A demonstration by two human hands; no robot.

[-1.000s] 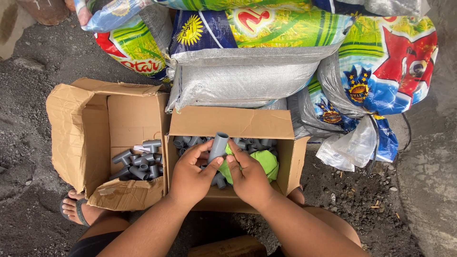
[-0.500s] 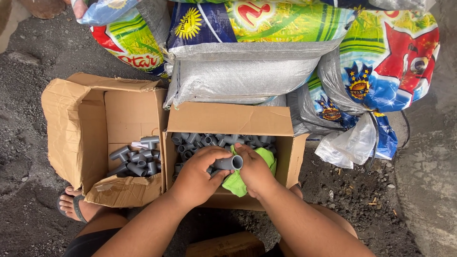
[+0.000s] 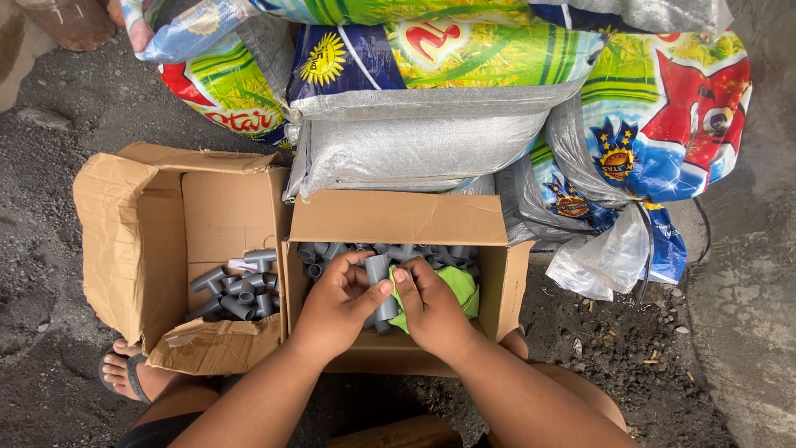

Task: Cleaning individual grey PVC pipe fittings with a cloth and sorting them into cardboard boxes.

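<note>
Head view: a grey pipe fitting (image 3: 380,286) is held over the right-hand cardboard box (image 3: 398,217), roughly upright, between both hands. The left hand (image 3: 336,305) is closed round it, thumb laid across the front. The right hand (image 3: 431,307) is closed on a green cloth (image 3: 454,286), which is pressed against the fitting's right side; fingertips touch the fitting as well. Both grips are shut, nothing slack is seen.

More grey fittings (image 3: 390,250) are piled in the same box, behind and under the hands. A second, open box (image 3: 133,241) sits just to the left, with a smaller heap of tee fittings (image 3: 236,286) inside. Printed sacks (image 3: 431,91) are stacked behind both boxes, a clear plastic bag (image 3: 601,257) lies to the right, and a sandalled foot (image 3: 128,369) is seen on the gravel floor.

Judgement on the wipe: the fitting is best kept steady by the left grip and turned bit by bit, with the cloth wrapped round the barrel so the whole circumference is covered. The bore ends should be reached too. The work is best kept over the box, so a slipped part is caught there.
</note>
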